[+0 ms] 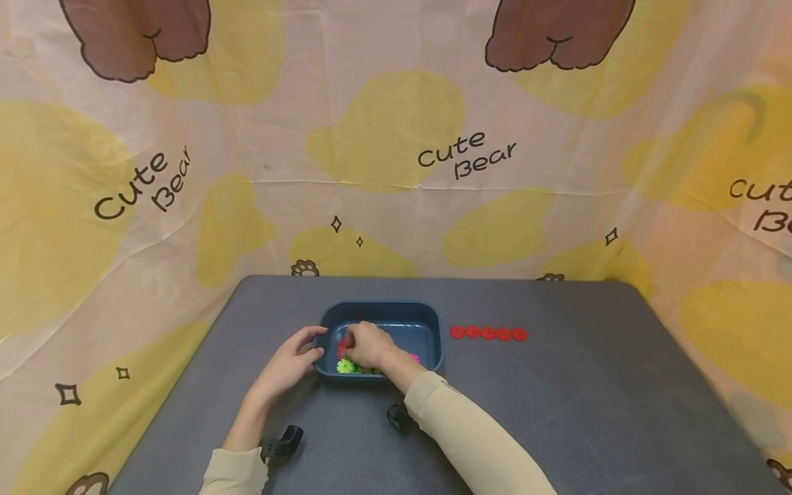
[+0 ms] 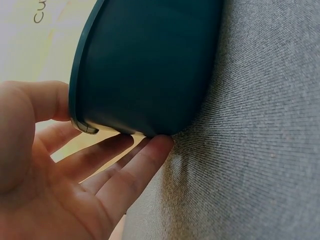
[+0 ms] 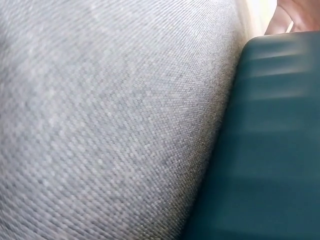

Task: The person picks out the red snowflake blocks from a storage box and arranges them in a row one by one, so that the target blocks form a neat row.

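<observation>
A bare left hand [image 1: 287, 362] holds a dark blue plastic box [image 1: 383, 379] with round corners while a bare right hand [image 1: 370, 346] dips inside.
At the bottom of the frame are two cream cloth sleeves [image 1: 489, 433], with a small black strapped gadget [image 1: 283, 443] by the left wrist. The left hand grips the box's left end, with its thumb at the rim and fingers on the outside wall. The right hand's fingers bend down into the box; their tips are hidden, so I can't tell if they pinch anything. Beside them lie a bright green bumpy-edged disc [image 1: 346, 366] and a red piece [image 1: 341, 348]; a pink piece [image 1: 414, 358] peeks out past the right wrist. The box sits low in the middle of the frame, on a dark grey table [image 1: 588, 405]. Just right of it, five red bumpy discs [image 1: 489, 333] make a row. Behind hangs a pale cloth with yellow blobs [image 1: 383, 137].
</observation>
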Action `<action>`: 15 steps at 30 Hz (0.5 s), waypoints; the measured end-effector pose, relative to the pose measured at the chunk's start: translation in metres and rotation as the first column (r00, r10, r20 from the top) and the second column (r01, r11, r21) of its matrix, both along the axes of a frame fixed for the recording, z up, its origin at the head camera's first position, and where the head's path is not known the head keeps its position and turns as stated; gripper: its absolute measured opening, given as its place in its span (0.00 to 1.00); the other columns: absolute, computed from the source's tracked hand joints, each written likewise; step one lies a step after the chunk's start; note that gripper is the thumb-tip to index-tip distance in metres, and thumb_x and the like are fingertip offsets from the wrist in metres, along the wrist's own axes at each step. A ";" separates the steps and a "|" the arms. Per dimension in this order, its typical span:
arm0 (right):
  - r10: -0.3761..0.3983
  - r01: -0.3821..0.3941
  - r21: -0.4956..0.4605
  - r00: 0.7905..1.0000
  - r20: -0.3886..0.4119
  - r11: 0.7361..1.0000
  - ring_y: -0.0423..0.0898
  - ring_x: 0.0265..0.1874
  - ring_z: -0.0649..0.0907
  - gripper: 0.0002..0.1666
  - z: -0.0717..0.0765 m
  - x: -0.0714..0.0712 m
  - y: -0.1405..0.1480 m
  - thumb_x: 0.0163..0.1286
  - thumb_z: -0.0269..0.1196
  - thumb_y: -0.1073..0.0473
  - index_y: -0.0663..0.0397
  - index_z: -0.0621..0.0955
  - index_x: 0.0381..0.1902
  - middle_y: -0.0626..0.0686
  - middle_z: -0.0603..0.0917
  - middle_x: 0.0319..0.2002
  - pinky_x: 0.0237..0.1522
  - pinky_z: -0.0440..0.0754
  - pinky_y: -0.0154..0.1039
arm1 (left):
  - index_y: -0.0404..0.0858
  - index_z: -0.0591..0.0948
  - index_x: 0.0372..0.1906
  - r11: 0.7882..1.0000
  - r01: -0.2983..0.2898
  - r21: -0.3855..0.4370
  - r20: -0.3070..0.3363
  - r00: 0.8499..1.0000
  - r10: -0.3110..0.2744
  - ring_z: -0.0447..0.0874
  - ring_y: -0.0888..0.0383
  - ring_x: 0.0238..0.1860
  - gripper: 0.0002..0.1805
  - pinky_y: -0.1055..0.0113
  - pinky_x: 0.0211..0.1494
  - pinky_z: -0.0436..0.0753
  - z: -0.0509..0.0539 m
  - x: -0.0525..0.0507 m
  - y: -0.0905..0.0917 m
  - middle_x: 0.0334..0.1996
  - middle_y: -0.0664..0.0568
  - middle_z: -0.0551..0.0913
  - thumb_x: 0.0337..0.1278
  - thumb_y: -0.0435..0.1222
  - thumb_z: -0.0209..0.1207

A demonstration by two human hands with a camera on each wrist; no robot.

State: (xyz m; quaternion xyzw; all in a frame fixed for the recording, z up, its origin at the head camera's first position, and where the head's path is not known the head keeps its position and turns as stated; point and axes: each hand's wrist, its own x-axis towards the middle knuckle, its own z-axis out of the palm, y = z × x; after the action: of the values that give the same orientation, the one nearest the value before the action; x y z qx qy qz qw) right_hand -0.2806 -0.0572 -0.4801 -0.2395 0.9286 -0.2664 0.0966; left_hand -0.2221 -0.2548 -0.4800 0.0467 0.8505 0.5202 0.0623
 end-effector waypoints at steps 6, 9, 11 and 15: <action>-0.001 0.001 -0.005 1.000 0.017 1.000 0.41 0.29 0.77 0.08 -0.001 -0.001 -0.001 0.69 0.69 0.51 0.46 0.81 0.35 0.43 0.77 0.30 0.32 0.76 0.38 | 0.39 0.70 0.71 1.000 0.000 -0.004 -0.002 1.000 0.000 0.71 0.35 0.69 0.24 0.49 0.55 0.84 0.000 0.000 0.000 0.74 0.31 0.61 0.73 0.34 0.54; 0.004 -0.004 0.009 1.000 0.014 1.000 0.41 0.28 0.77 0.09 -0.001 -0.001 -0.002 0.69 0.69 0.51 0.45 0.81 0.34 0.43 0.77 0.29 0.30 0.76 0.38 | 0.39 0.70 0.71 1.000 0.001 -0.004 -0.004 1.000 -0.001 0.71 0.35 0.69 0.24 0.49 0.56 0.83 0.000 0.000 0.001 0.74 0.32 0.61 0.73 0.34 0.54; 0.007 -0.007 0.017 1.000 0.015 1.000 0.41 0.27 0.77 0.10 -0.001 -0.001 -0.003 0.69 0.69 0.50 0.45 0.80 0.34 0.43 0.77 0.29 0.30 0.76 0.38 | 0.39 0.70 0.71 1.000 0.001 -0.004 -0.003 1.000 -0.001 0.70 0.35 0.69 0.24 0.48 0.56 0.83 0.000 0.000 0.000 0.74 0.32 0.61 0.74 0.34 0.54; 0.004 -0.004 0.020 1.000 0.024 1.000 0.41 0.27 0.77 0.10 -0.001 -0.001 -0.002 0.67 0.71 0.50 0.45 0.80 0.33 0.43 0.78 0.29 0.30 0.76 0.38 | 0.40 0.70 0.71 1.000 0.000 -0.007 -0.001 1.000 0.000 0.70 0.35 0.69 0.24 0.48 0.56 0.83 0.000 0.000 0.000 0.74 0.32 0.61 0.74 0.35 0.54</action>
State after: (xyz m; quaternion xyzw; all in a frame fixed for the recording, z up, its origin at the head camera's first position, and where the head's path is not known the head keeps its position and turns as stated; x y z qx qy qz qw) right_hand -0.2812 -0.0593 -0.4808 -0.2371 0.9295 -0.2599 0.1107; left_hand -0.2219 -0.2547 -0.4800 0.0467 0.8523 0.5173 0.0622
